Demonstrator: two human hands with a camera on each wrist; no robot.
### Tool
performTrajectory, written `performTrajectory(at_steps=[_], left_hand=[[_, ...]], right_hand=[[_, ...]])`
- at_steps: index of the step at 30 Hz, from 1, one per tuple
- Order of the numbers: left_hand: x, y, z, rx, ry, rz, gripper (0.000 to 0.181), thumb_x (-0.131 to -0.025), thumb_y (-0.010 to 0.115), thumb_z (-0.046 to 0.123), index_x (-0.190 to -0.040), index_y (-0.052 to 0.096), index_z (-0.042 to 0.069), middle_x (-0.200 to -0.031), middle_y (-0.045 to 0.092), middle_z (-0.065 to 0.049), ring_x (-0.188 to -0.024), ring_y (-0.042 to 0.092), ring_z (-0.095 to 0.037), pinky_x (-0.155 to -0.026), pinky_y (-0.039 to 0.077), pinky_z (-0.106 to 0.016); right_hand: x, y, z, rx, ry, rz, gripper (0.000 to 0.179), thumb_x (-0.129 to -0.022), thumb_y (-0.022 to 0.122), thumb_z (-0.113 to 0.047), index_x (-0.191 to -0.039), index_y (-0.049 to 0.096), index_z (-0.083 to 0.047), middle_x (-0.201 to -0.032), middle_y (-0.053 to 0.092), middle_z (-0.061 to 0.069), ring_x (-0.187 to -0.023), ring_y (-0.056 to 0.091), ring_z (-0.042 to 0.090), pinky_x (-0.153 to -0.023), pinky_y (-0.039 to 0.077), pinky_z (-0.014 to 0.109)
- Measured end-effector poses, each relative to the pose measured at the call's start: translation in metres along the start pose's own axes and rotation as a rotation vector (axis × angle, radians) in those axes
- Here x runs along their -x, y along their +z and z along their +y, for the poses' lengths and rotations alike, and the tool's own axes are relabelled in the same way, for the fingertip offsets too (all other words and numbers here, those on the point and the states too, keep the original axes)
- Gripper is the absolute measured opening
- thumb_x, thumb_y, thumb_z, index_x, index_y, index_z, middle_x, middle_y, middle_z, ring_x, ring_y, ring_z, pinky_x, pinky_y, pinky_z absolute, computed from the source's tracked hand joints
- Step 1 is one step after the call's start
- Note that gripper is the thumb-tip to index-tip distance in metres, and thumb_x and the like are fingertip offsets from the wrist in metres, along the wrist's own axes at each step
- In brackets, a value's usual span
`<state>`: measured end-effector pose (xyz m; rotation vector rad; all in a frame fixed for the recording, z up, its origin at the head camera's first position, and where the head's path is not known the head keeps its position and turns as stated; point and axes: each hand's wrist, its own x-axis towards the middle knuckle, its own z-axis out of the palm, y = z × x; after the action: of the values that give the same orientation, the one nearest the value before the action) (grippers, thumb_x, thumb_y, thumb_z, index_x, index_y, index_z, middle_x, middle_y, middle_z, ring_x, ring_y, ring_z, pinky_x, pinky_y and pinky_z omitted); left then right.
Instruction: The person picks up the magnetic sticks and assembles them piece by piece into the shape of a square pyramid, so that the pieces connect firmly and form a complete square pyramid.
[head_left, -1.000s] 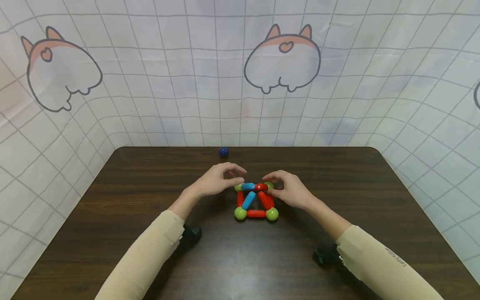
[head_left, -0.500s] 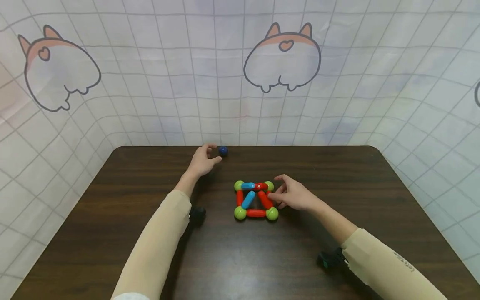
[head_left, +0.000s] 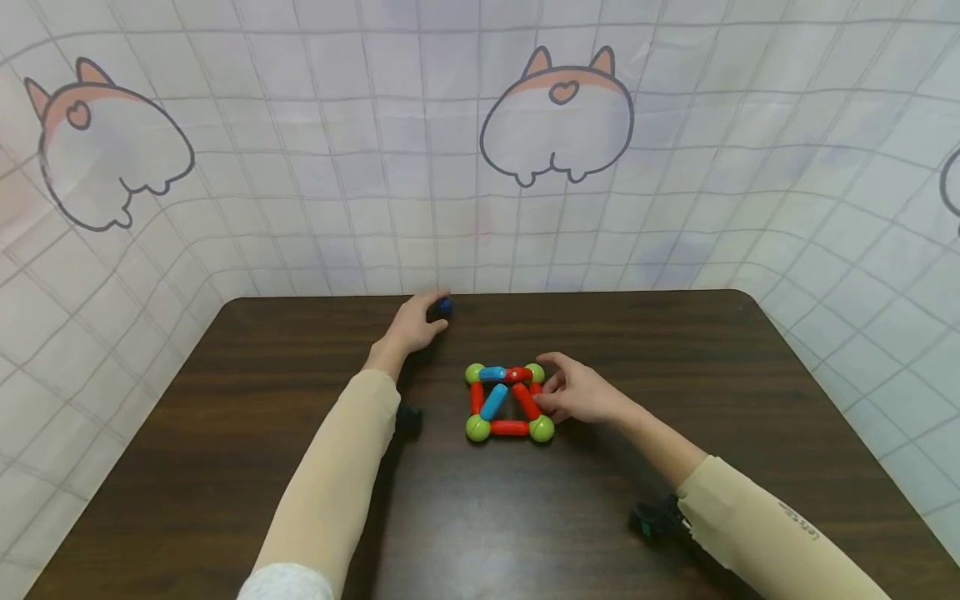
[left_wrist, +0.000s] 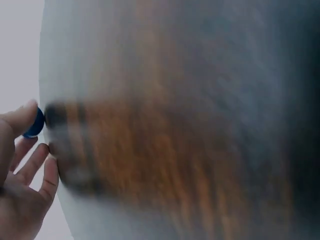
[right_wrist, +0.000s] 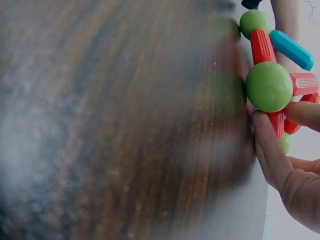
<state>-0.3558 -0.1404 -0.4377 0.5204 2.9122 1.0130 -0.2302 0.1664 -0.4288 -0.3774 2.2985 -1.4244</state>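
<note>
A frame of magnetic building rods and balls lies mid-table. Its green ball (head_left: 542, 429) marks the near right corner, joined by a red rod (head_left: 510, 428). Two slanted rods, one blue rod (head_left: 493, 402) and one red, rise inward. My right hand (head_left: 581, 390) holds the frame's right side; in the right wrist view its fingertips lie on either side of a red rod (right_wrist: 276, 124), beside a green ball (right_wrist: 269, 87). At the table's far edge my left hand (head_left: 412, 323) reaches around a dark blue ball (head_left: 444, 307), thumb and forefinger spread about it. The left wrist view shows the thumb overlapping the blue ball (left_wrist: 35, 123).
The dark wooden table (head_left: 480, 517) ends at a white grid-patterned cloth (head_left: 420, 192), which also hangs along both sides. Black wrist devices are partly visible under both cuffs, such as the right device (head_left: 651, 521).
My left hand has left the frame's far left corner and moved away from me to the blue ball. My right hand has shifted slightly along the frame's right side.
</note>
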Motion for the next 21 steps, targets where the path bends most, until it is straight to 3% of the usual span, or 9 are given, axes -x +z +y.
performTrajectory(at_steps=[4, 10, 17, 21], left_hand=[[-0.002, -0.001, 0.0, -0.074, -0.005, 0.014, 0.047, -0.102, 0.066, 0.012, -0.148, 0.056, 0.008, -0.151, 0.051, -0.017, -0.141, 0.043, -0.036, -0.116, 0.034, -0.048], [-0.001, -0.004, -0.003, -0.019, -0.026, -0.006, 0.041, -0.099, 0.072, 0.017, -0.138, 0.066, 0.008, -0.134, 0.064, -0.017, -0.12, 0.06, -0.032, -0.103, 0.047, -0.046], [0.013, -0.008, -0.002, 0.004, -0.002, -0.09, 0.041, -0.099, 0.072, 0.018, -0.137, 0.065, 0.005, -0.121, 0.069, -0.014, -0.108, 0.063, -0.028, -0.094, 0.051, -0.042], [0.021, -0.01, 0.004, -0.019, 0.042, -0.145, 0.041, -0.1, 0.071, 0.018, -0.137, 0.064, 0.004, -0.12, 0.068, -0.013, -0.103, 0.062, -0.026, -0.092, 0.052, -0.042]], right_hand=[[0.0, 0.001, -0.001, 0.02, 0.007, 0.008, 0.064, -0.095, 0.069, -0.001, -0.151, 0.037, 0.003, -0.099, 0.064, 0.017, -0.076, 0.069, 0.025, -0.073, 0.061, 0.039], [0.0, 0.002, -0.004, 0.029, 0.024, 0.025, 0.062, -0.094, 0.07, -0.002, -0.149, 0.041, 0.002, -0.099, 0.063, 0.017, -0.077, 0.068, 0.026, -0.073, 0.061, 0.038], [-0.001, 0.005, -0.005, 0.042, 0.03, 0.033, 0.062, -0.093, 0.07, -0.001, -0.149, 0.042, 0.003, -0.1, 0.063, 0.017, -0.078, 0.07, 0.024, -0.074, 0.061, 0.037], [0.0, 0.004, -0.005, 0.041, 0.028, 0.033, 0.062, -0.093, 0.07, 0.0, -0.149, 0.042, 0.004, -0.101, 0.063, 0.017, -0.079, 0.07, 0.024, -0.075, 0.061, 0.037]])
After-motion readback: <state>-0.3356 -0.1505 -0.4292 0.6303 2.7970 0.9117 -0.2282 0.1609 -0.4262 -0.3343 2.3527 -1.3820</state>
